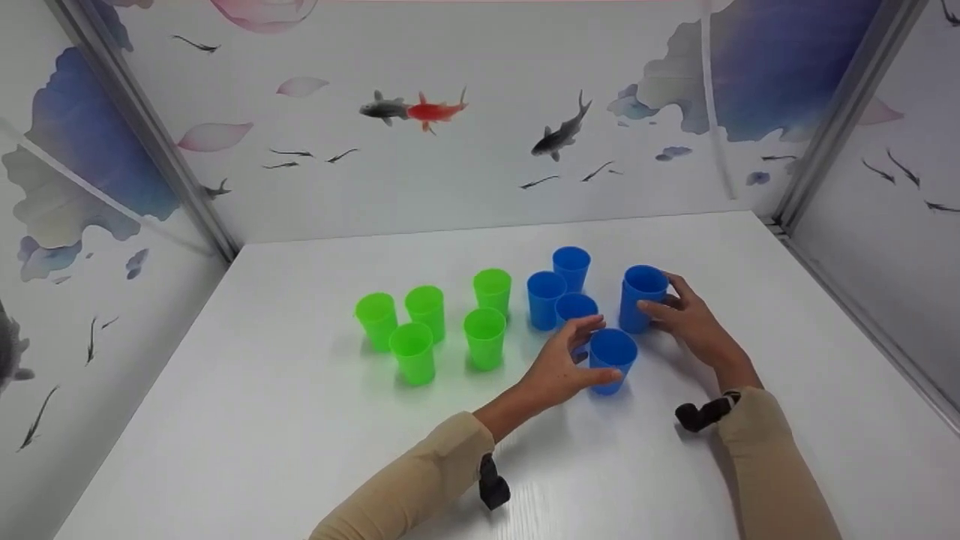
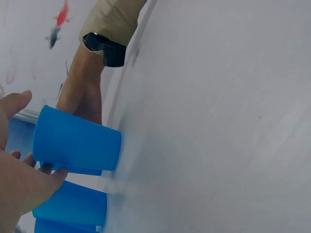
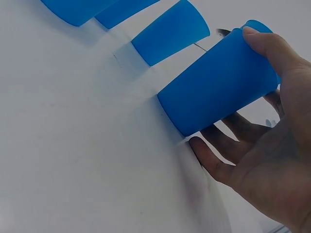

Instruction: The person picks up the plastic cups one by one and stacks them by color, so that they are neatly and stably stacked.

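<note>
My left hand spreads around the nearest blue cup, grip unclear; five green cups stand on the bench; my right hand pinches another blue cup; three more blue cups stand alongside; I judge colours separated, blue handling unfinished.

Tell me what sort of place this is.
Probably a small recording booth: fish-printed walls surround a white table, metal posts stand at its far corners, and black wrist-worn devices are in view.
</note>
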Demonstrator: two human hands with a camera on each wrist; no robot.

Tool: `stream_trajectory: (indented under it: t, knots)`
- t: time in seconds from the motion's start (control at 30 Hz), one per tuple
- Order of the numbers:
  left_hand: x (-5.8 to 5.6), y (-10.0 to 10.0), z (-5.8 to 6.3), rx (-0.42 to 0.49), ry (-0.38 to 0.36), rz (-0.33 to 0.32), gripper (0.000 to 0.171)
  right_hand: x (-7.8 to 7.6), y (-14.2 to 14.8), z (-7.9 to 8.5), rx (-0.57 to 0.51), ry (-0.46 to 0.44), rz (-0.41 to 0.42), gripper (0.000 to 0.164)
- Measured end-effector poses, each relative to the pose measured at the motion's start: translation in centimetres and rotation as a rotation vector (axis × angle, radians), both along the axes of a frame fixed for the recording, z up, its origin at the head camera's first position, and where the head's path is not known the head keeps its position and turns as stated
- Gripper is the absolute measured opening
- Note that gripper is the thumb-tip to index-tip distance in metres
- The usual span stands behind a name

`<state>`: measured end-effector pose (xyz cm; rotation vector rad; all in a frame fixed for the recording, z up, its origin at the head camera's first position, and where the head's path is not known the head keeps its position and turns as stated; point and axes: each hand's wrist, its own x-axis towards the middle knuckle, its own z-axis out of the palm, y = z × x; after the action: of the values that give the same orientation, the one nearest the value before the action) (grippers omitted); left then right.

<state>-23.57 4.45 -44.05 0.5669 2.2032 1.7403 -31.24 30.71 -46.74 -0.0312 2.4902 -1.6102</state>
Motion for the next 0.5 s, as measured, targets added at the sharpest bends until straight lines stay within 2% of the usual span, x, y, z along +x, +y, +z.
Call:
stream_trajectory:
  t: [0.17, 0.5]
  knots:
    - [0.1, 0.6, -0.1, -0.080, 0.005, 0.048, 0.074, -0.2, 0.1, -0.2, -0.026, 0.008, 0.012, 0.101]
    - [-0.1, 1.8, -0.5, -0.095, -0.014, 0.138, 0.073, -0.5, 0.2, -0.1, 0.007, -0.008, 0.004, 0.101]
